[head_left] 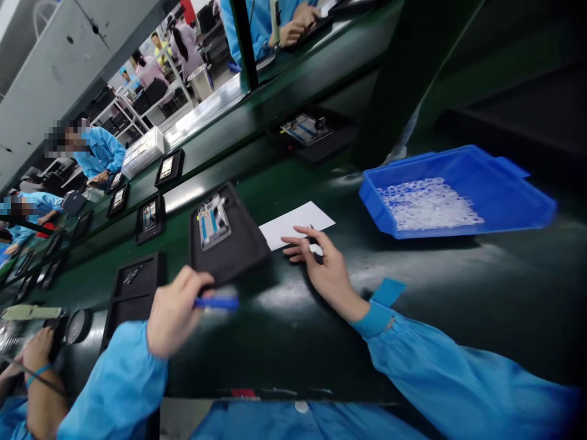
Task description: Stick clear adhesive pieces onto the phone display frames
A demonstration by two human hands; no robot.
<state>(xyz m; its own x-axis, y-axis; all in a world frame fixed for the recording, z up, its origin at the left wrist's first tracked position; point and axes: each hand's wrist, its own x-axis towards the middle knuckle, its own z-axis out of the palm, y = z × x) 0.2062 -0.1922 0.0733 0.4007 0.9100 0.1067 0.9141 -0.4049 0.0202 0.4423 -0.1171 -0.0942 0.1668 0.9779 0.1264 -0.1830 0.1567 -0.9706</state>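
Note:
My left hand (178,311) is closed around a blue pen-like tool (217,302), blurred by motion. Its thumb side meets the near corner of a black tray (238,244); whether it grips the tray I cannot tell. On that tray lies a metal phone frame (213,223) with blue strips. Fingers spread, my right hand (328,269) hovers by the near edge of a white sheet of paper (298,225). A small white bit (316,249) shows among its fingers, too unclear to name.
To the right stands a blue bin (509,189) with many small white rings. Further black trays with phone parts line the green bench (284,348). A black compartment tray (132,293) lies left. Co-workers' hands (296,30) show across the bench, another's arm (43,360) at lower left.

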